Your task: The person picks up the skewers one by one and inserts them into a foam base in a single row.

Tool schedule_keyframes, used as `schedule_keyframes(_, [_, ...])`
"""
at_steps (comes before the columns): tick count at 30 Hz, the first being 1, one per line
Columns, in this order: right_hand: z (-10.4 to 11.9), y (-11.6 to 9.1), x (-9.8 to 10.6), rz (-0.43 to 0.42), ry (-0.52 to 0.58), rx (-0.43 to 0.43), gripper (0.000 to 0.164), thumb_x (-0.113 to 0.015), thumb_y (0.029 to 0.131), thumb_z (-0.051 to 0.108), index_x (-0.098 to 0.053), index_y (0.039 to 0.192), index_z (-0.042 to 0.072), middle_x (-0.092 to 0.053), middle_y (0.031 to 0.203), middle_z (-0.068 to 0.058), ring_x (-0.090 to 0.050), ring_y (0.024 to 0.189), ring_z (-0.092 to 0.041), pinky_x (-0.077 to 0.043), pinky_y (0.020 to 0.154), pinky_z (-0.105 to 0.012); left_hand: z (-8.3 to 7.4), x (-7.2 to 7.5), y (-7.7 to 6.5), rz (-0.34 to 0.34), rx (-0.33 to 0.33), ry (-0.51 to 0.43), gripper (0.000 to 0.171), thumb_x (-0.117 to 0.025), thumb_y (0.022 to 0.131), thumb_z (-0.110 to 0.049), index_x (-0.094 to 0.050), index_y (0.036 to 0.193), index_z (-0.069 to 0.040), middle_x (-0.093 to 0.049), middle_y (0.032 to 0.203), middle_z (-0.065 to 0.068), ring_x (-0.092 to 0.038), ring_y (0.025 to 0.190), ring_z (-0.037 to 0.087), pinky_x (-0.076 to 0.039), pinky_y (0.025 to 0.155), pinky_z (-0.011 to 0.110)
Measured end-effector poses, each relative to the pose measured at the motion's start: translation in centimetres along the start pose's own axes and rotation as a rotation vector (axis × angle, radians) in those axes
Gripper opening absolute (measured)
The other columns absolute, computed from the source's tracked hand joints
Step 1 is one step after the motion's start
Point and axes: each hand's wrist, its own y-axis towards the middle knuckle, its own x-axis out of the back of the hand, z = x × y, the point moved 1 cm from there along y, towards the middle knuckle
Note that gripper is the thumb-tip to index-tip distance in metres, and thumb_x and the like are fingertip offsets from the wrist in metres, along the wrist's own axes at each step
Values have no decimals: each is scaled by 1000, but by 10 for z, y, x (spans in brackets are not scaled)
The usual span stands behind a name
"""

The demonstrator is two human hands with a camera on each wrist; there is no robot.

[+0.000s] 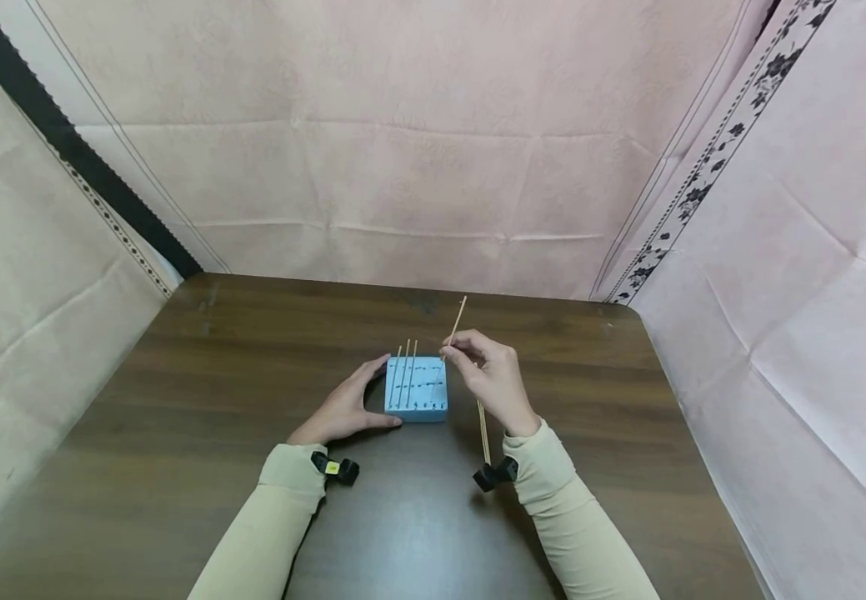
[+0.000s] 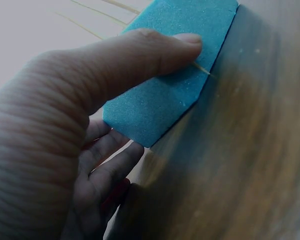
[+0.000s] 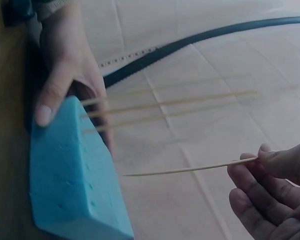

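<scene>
A light blue foam block with small holes and marks on its top face sits on the table. My left hand grips its left side, thumb along the near face and fingers behind. Three thin wooden skewers stand upright in the block near that hand. My right hand pinches another skewer between thumb and fingertips. In the right wrist view its pointed end hangs apart from the block, close over the top face. A thin pointed tip pokes out beside my left thumb in the left wrist view.
A few more skewers lie on the brown wooden table beside my right wrist, partly behind the hand. Pale cloth hangs behind the table and along both sides. Black cameras are strapped on both wrists.
</scene>
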Motion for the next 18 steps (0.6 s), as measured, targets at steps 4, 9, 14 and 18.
schedule_keyframes(4, [3,0,-9,26,10,1,6,-71,95,13,-73,101,14,-74,94,4,-73,84,-27,-58,74,-28,0,1,1,-2,-4,-4,118,-86,65,-65,-25,160,-33,-31,161,2,-33,146,30,-32,109,65])
schedule_keyframes(9, [6,-2,-15,48,26,-9,6,-71,96,14,-73,101,15,-74,94,5,-73,85,-24,-58,74,-27,1,2,1,-4,-9,0,117,-86,66,-66,-24,160,-33,-31,161,2,-32,146,29,-32,110,64])
schedule_keyframes(14, [7,-5,-21,74,25,-3,7,-72,95,12,-74,101,13,-75,95,4,-73,86,-15,-58,75,-26,2,2,0,-2,-14,7,117,-86,66,-65,-24,160,-33,-31,161,1,-31,146,28,-31,111,63])
schedule_keyframes(18, [6,-6,-24,100,-1,-5,8,-72,94,11,-74,102,12,-74,96,5,-71,87,-9,-58,76,-25,1,2,1,-2,-13,0,118,-86,65,-66,-25,160,-31,-31,161,2,-31,146,29,-31,110,64])
